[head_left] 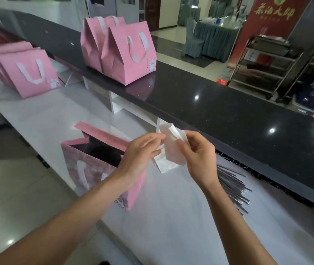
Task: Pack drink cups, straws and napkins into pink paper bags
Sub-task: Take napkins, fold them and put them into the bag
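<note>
An open pink paper bag [96,169] stands on the white counter [162,217] in front of me, its inside dark. Just right of its mouth both hands hold a white napkin [171,148]. My right hand [198,157] pinches the napkin between thumb and fingers. My left hand [141,152] touches its left edge with its fingers nearly straight, in front of the bag's right side. More white napkin paper [164,166] shows beneath the hands. A pile of wrapped straws [232,188] lies to the right, behind my right forearm.
Two closed pink bags [125,54] stand on the raised black bar top [219,111]. A stack of flat pink bags [26,73] lies at the counter's far left. Beyond the bar are metal racks [267,62] and a red banner [275,18].
</note>
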The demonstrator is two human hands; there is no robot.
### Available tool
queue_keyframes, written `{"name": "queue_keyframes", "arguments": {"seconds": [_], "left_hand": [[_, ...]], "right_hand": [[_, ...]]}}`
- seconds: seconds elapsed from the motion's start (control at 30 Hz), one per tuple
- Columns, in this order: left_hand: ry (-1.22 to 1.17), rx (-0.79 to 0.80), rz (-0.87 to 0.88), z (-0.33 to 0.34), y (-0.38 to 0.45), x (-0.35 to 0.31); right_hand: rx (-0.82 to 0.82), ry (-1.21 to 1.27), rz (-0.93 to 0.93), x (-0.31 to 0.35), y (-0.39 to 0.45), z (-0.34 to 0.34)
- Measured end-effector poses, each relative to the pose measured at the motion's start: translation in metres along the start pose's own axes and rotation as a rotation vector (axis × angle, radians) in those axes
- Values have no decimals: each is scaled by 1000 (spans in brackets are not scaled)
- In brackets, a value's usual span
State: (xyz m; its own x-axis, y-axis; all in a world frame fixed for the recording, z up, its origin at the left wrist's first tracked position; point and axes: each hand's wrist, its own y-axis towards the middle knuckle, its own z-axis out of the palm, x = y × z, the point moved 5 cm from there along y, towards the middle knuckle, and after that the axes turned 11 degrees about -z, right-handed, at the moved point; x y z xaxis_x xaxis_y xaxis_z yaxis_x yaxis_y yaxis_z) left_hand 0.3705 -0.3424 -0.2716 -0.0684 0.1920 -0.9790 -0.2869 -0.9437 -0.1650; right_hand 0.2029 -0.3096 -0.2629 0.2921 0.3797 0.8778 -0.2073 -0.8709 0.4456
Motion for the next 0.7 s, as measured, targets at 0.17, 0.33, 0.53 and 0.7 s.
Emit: {"name": "queue_keyframes", "arguments": {"seconds": [0.17, 0.33, 0.53, 0.7], "left_hand": [[431, -53, 217, -96, -8, -52], [887, -124, 296, -201, 7, -44], [1142, 44, 535, -248, 30, -16], [1419, 156, 500, -264, 34, -5]], "right_hand": [[106, 75, -51, 37, 31, 48], [256, 146, 40, 53, 42, 126], [253, 66, 127, 46, 43, 188], [347, -400, 94, 32, 43, 202]]}}
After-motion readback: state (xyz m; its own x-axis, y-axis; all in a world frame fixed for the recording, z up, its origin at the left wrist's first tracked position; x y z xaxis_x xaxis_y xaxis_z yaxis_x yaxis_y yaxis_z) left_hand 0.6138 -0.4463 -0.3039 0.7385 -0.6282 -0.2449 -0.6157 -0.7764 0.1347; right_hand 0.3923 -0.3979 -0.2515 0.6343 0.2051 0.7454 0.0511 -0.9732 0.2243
